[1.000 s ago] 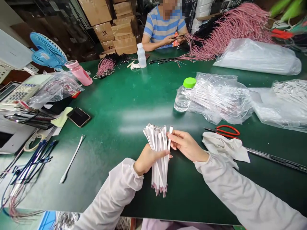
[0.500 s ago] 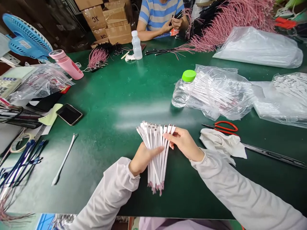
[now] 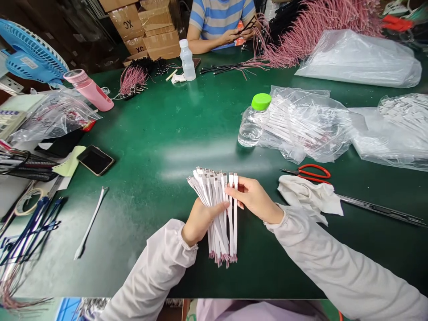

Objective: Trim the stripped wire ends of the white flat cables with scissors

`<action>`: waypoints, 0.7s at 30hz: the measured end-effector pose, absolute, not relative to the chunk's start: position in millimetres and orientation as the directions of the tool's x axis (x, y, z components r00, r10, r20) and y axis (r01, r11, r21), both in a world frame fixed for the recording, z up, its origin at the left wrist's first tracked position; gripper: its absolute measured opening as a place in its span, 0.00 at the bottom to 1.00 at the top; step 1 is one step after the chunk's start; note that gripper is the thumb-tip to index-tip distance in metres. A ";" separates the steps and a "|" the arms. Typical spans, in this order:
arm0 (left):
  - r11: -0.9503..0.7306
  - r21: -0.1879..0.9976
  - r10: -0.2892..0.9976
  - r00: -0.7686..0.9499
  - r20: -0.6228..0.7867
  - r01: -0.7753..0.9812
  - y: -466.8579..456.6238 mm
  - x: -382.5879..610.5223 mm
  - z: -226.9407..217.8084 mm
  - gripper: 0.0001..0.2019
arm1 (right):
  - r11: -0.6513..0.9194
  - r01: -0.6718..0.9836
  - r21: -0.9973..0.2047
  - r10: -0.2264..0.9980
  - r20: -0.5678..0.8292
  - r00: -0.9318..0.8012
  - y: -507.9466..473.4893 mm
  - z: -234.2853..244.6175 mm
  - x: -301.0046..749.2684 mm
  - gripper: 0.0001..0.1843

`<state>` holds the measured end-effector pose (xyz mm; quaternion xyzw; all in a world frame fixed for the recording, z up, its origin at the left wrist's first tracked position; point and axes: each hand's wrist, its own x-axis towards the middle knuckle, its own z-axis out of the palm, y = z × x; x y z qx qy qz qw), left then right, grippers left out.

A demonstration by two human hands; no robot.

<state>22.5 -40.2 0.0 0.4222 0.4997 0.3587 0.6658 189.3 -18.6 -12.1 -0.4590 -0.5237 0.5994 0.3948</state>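
Observation:
A fanned bundle of short white USB cables [image 3: 216, 218] stands over the near part of the green table, plugs up and pink wire ends down. My left hand [image 3: 202, 217] is closed round the bundle from the left, its thumb lying across the front. On the right side, my right hand [image 3: 249, 196] pinches the outermost cables [image 3: 235, 214] just under their plugs, thumb in front. Those cables stand slightly apart from the rest. A single white cable [image 3: 89, 225] lies on the table to the left.
A phone [image 3: 96, 159] lies at left; a green-capped bottle [image 3: 254, 122] and bagged cables [image 3: 301, 125] stand ahead right. Red-handled scissors [image 3: 314, 171], a white cloth [image 3: 307, 196] and tweezers [image 3: 377, 208] lie right. Across the table [image 3: 150, 133], another person [image 3: 222, 26] handles black cables.
The outermost cables at the right of the bundle have become more upright and line up side by side in my right hand. My left hand keeps its hold. The view has shifted slightly.

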 end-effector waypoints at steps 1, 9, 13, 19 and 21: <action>0.384 0.921 0.902 0.239 -0.360 -0.061 -40.7 22.7 -0.8 0.19 | -0.155 -0.009 -0.988 0.948 -0.146 -0.281 -18.1 -13.0 189.5 0.16; 0.398 0.913 0.907 0.184 -0.378 -0.088 -40.7 24.6 -3.3 0.14 | -0.204 -0.131 -0.970 0.953 -0.166 -0.255 -16.5 -16.8 188.7 0.15; 0.400 0.910 0.908 0.182 -0.378 -0.108 -40.5 25.7 -0.2 0.14 | -0.208 -0.157 -0.965 0.957 -0.168 -0.237 -17.2 -14.7 187.3 0.14; 0.413 0.897 0.907 0.167 -0.388 -0.160 -40.9 26.0 0.5 0.18 | -0.234 -0.203 -0.951 0.951 -0.181 -0.251 -18.2 -14.0 185.7 0.14; 0.420 0.891 0.903 0.172 -0.393 -0.171 -40.8 25.7 0.2 0.18 | -0.229 -0.200 -0.953 0.953 -0.177 -0.246 -18.5 -13.6 185.6 0.14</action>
